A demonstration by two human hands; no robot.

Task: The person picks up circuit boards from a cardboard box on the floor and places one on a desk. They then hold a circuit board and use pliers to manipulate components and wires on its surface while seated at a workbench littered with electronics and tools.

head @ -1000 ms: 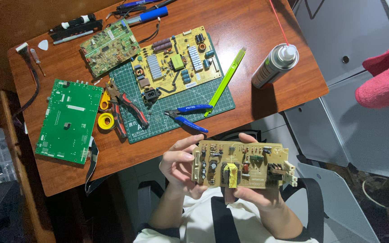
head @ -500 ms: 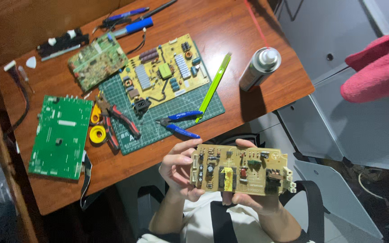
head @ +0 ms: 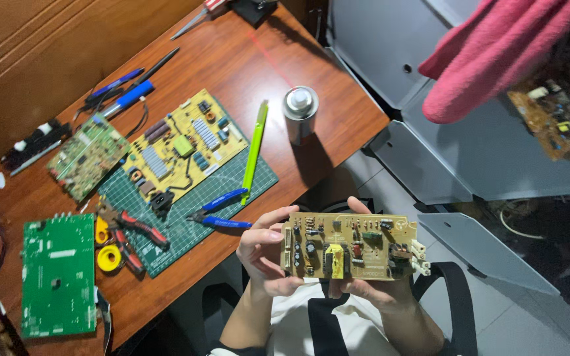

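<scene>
Both hands hold a tan circuit board (head: 349, 246) flat over the lap, near the tabletop (head: 232, 59) edge. The left hand (head: 263, 254) has its fingers clamped on the board's left end; the right hand (head: 371, 290) grips from beneath. Blue pliers (head: 219, 211) lie just left.

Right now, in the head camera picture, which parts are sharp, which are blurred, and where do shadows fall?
Head view: the tan circuit board, held in the left hand and right hand, is fairly sharp; the pink cloth at top right is soft and blurred; the spray can casts a dark shadow toward the near edge of the wooden table; the floor at right is dim.
</scene>
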